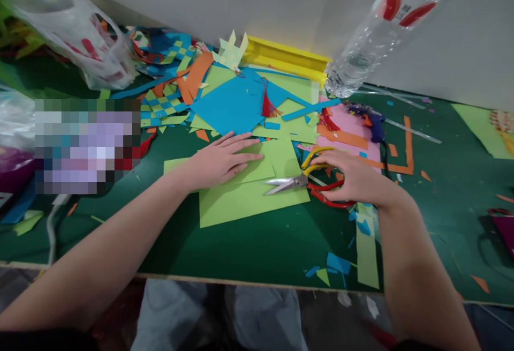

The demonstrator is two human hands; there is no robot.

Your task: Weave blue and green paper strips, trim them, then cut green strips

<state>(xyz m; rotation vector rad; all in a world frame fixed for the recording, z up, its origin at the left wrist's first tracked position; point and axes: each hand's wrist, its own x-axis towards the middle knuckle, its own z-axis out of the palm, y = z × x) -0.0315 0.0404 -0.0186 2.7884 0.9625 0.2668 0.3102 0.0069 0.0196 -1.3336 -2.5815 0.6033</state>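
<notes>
My left hand (225, 159) lies flat with its fingers stretched out, pressing on light green paper (249, 201) at the middle of the table. The paper sheets overlap, and one has a short slit near my fingertips. In my right hand (349, 174) are scissors (295, 181) with one yellow and one red handle. Their blades are parted slightly and point left, over the green paper. Beyond my left hand rests a blue sheet (228, 104) with a red tassel (269, 102) on it.
A clear plastic bottle (373, 35) stands at the back right beside a yellow trough-shaped piece (287, 59). A white plastic bag (76, 29) is at the back left. Woven paper pieces (160, 107), an orange strip (408, 144) and scraps litter the green table (172, 244). A white cable (51, 233) crosses the front edge.
</notes>
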